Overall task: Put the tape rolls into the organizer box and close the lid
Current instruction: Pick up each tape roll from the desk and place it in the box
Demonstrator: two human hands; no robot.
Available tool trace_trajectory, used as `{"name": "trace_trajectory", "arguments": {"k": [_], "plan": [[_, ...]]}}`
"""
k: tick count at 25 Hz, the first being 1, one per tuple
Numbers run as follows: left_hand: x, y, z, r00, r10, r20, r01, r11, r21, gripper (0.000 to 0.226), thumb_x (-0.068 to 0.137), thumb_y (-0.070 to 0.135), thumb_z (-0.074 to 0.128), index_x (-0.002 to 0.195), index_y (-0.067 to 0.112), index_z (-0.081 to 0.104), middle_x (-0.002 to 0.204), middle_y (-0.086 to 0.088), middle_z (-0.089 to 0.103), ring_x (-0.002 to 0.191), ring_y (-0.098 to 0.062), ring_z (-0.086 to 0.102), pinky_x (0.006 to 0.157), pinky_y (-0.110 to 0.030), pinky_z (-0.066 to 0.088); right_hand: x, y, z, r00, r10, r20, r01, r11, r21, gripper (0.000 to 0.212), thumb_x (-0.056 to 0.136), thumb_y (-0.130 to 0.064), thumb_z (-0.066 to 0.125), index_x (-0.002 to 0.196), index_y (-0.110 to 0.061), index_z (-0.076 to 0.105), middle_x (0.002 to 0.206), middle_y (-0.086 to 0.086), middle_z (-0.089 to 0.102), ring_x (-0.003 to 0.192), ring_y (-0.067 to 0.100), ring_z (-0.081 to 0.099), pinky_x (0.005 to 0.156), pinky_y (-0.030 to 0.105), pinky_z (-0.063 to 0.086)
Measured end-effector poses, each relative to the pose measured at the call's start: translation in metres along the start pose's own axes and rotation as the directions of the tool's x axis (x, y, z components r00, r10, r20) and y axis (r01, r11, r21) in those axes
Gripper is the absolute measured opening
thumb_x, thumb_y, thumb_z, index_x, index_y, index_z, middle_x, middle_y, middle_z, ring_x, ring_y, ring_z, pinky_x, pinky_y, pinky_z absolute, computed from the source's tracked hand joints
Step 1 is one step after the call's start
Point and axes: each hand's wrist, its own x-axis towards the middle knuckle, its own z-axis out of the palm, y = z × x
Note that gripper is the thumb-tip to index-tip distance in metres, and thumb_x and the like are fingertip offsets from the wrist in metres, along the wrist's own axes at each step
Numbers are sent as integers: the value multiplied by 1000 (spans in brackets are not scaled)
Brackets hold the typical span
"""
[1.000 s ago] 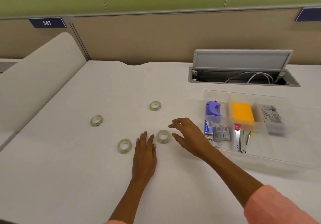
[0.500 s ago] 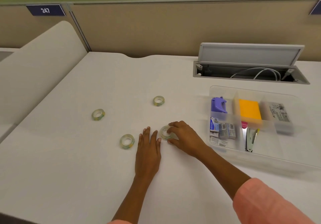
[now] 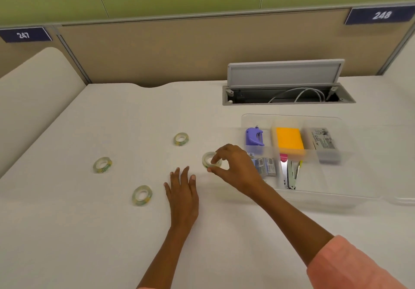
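Three clear tape rolls lie flat on the white desk: a far roll (image 3: 181,139), a left roll (image 3: 102,164) and a near roll (image 3: 142,195). My right hand (image 3: 235,167) pinches another tape roll (image 3: 208,160) between thumb and fingers, lifted slightly off the desk, just left of the clear organizer box (image 3: 318,195). The box stands open at the right, its compartments holding a purple item, an orange pad, staple boxes and a stapler. My left hand (image 3: 182,193) rests flat on the desk, fingers spread, holding nothing.
A cable hatch (image 3: 285,75) stands open behind the box, with white cables inside. A beige partition runs along the desk's back edge. The box's clear lid (image 3: 402,165) lies to the right of it.
My right hand came down onto the tape roll beside my left hand, closed on it and has lifted it a little toward the box. The left hand has stayed flat.
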Motion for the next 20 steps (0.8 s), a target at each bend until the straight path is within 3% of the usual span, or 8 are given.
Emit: {"name": "trace_trajectory", "arguments": {"k": [3,7,11,15,17,20], "plan": [[-5,37,11,996,69,48,-63,991,-118,42,97,30,29,137,19,35,151,-8,28,142,-21,15,117,-42,4,-9,14,-33,993,75,-86,-74,997,24,28,74,-31,73,95,-14,67,110,4,64,92,14,53,82,30,48],[-13,88,21,981,179,70,-159,961,-227,42,96,31,36,137,21,36,152,-3,25,143,-17,13,118,-41,10,-31,41,-83,966,160,-202,-146,986,80,22,72,-26,76,89,-14,70,108,8,65,80,16,57,68,26,46],[-19,121,40,943,307,130,-281,942,-185,47,94,34,40,138,20,33,155,-2,18,144,-18,6,114,-32,5,-58,73,-128,907,267,-326,-245,963,108,20,73,-28,75,85,-14,69,103,6,68,74,16,59,69,27,50],[-26,122,64,915,301,268,-283,953,-104,65,89,46,36,145,21,16,157,-2,4,144,-19,3,114,-36,16,-81,109,-159,822,394,-412,-371,918,139,21,72,-27,76,85,-12,70,105,11,68,72,20,62,73,33,53],[-28,120,70,918,302,257,-300,953,-50,70,86,50,31,146,21,11,157,-2,3,144,-17,3,112,-32,20,-86,127,-169,788,474,-393,-454,878,149,19,71,-25,76,83,-10,70,107,14,68,81,27,66,74,33,51],[-31,119,72,925,322,200,-326,945,-12,63,93,40,37,145,19,10,157,-3,7,144,-16,7,103,-21,18,-87,147,-167,801,533,-273,-539,840,60,22,71,-23,77,85,-8,71,109,16,68,95,31,65,75,30,48]]}}
